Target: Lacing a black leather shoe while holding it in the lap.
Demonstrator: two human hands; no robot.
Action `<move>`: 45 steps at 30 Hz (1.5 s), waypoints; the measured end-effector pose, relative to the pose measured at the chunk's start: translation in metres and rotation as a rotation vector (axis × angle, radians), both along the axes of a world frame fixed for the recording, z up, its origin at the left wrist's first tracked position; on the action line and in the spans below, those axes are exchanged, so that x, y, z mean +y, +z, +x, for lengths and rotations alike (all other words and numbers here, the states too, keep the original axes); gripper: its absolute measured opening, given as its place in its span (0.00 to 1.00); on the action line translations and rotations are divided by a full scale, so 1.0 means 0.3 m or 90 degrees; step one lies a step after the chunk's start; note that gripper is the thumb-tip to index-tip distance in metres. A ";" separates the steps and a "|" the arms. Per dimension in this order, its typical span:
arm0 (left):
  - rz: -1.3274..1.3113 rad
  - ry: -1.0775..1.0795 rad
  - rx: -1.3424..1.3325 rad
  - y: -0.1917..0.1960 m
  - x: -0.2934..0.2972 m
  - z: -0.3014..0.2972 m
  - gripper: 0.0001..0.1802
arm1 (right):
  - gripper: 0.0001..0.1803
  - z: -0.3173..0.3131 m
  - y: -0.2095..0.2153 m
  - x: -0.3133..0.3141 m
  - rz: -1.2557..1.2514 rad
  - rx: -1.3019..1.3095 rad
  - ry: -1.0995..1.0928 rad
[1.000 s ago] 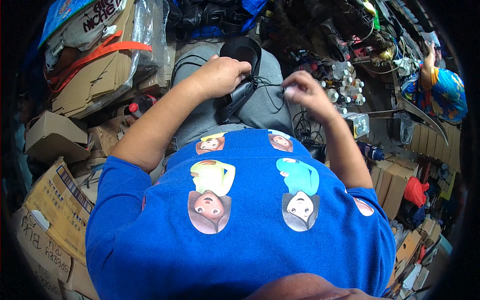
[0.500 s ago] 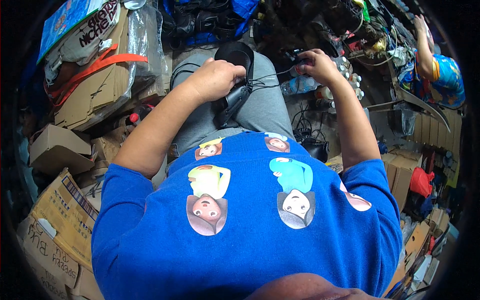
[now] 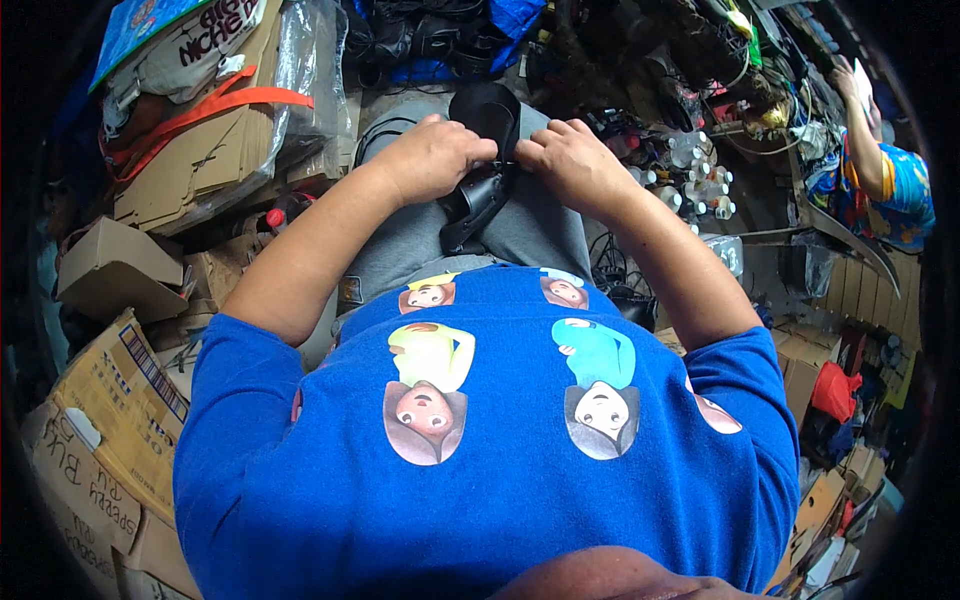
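A black handheld device (image 3: 483,190) with a wide flat head lies over my lap, between my knees in grey trousers. My left hand (image 3: 432,155) is closed around its body from the left. My right hand (image 3: 566,160) grips its upper part from the right, fingers curled onto the black head. The two hands almost touch above the device. What exactly the fingers pinch is hidden. My blue shirt with printed cartoon figures fills the lower half of the view.
Flattened cardboard boxes (image 3: 190,150) with an orange strap are piled at the left, more cartons (image 3: 100,420) at the lower left. Small white bottles (image 3: 700,180) and black cables (image 3: 610,260) lie at the right. Another person in a blue patterned shirt (image 3: 890,180) works at the far right.
My right hand has come back from the right side to the black device and now grips it beside the left hand. The view has tilted slightly.
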State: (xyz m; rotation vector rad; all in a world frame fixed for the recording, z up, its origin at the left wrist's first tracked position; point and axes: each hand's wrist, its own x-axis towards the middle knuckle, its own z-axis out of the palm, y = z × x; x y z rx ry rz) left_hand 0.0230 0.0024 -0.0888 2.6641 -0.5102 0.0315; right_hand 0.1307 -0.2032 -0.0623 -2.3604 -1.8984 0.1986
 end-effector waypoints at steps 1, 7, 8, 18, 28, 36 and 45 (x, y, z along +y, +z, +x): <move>0.001 0.004 -0.001 0.004 0.016 -0.018 0.05 | 0.09 0.010 -0.007 -0.013 -0.004 -0.010 0.004; 0.038 0.185 -0.003 0.049 0.290 -0.277 0.11 | 0.08 0.159 -0.073 -0.332 0.013 0.036 -0.196; -0.039 0.261 0.056 0.069 0.325 -0.307 0.08 | 0.07 0.171 -0.051 -0.361 0.002 0.194 -0.349; -1.031 -0.126 0.340 0.293 -0.057 -0.105 0.11 | 0.14 0.018 0.167 0.026 0.489 1.248 0.041; 0.072 0.646 -0.175 0.439 0.700 -0.678 0.11 | 0.19 0.333 -0.103 -0.906 -0.042 0.162 -0.646; 0.067 0.806 -0.163 0.381 0.611 -0.590 0.17 | 0.26 0.379 -0.159 -1.065 -0.201 0.120 -0.684; -0.220 0.232 0.138 0.091 0.011 -0.153 0.13 | 0.15 -0.008 -0.119 -0.123 0.082 0.696 -0.360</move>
